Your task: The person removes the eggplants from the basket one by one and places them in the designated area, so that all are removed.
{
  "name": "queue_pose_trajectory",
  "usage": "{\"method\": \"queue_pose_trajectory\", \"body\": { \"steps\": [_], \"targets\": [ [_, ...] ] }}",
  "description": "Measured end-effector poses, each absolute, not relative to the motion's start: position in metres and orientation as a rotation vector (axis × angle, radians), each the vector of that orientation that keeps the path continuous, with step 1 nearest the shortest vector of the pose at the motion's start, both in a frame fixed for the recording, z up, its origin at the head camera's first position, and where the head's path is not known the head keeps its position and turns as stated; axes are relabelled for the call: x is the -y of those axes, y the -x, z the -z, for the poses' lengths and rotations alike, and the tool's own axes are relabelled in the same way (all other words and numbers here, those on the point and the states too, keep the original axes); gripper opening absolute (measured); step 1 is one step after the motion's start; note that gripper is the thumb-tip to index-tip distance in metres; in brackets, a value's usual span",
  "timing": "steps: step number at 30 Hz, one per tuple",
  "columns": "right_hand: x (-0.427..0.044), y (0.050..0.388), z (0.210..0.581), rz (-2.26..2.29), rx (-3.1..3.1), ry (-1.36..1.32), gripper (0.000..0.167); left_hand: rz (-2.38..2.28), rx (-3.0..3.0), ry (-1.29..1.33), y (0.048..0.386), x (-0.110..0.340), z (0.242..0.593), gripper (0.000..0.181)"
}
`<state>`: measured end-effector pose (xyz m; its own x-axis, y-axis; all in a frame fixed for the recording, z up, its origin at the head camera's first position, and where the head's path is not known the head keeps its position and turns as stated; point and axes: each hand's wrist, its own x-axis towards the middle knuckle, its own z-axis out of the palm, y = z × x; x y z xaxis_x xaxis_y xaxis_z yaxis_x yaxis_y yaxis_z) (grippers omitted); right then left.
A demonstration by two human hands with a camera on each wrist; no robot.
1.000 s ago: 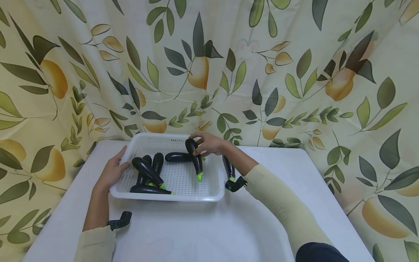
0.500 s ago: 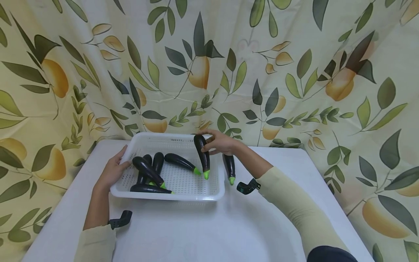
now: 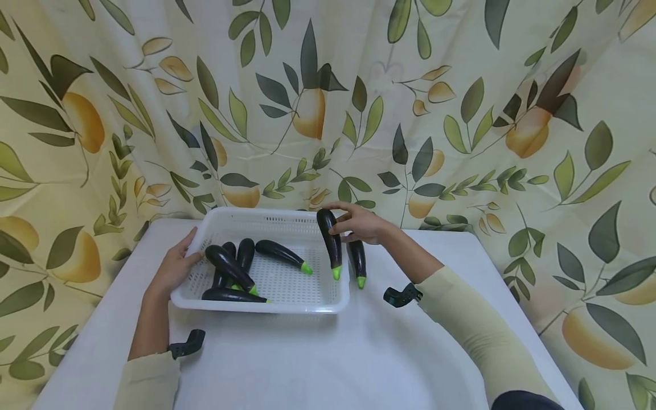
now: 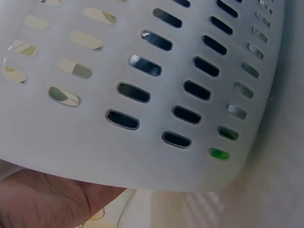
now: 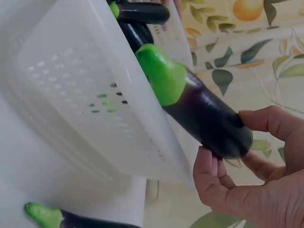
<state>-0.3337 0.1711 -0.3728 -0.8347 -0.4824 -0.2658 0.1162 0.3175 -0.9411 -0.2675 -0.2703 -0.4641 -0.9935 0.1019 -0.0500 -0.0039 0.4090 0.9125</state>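
My right hand point(image 3: 363, 223) pinches the thick end of a dark purple eggplant point(image 3: 330, 239) over the right rim of a white perforated basket point(image 3: 287, 307). In the right wrist view, thumb and fingers grip that eggplant point(image 5: 209, 114), its green cap pointing into the basket. With my left hand point(image 3: 174, 265) I hold the basket's left rim; the left wrist view shows its slotted wall point(image 4: 71, 137) and part of the palm point(image 4: 47, 202), the fingertips hidden. Inside the basket lie several eggplants, bunched at the left, plus one eggplant point(image 3: 281, 254) near the middle.
Another eggplant point(image 3: 357, 263) lies on the white table point(image 3: 318, 364) just right of the basket. A curtain point(image 3: 328, 102) printed with fruit and leaves hangs behind the table's back edge.
My right hand has moved rightward with the eggplant, from above the basket's middle right to its right rim. The middle eggplant's green end has swung toward the front. My left hand stays on the rim.
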Motion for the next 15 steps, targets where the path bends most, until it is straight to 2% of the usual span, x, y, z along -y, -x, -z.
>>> {"method": "queue_pose_trajectory", "body": {
  "steps": [15],
  "targets": [
    [-0.22, 0.33, 0.379, 1.666, -2.086, 0.223, 0.071, -1.65, -2.559, -0.083, 0.267, 0.269, 0.465, 0.068]
  ]
}}
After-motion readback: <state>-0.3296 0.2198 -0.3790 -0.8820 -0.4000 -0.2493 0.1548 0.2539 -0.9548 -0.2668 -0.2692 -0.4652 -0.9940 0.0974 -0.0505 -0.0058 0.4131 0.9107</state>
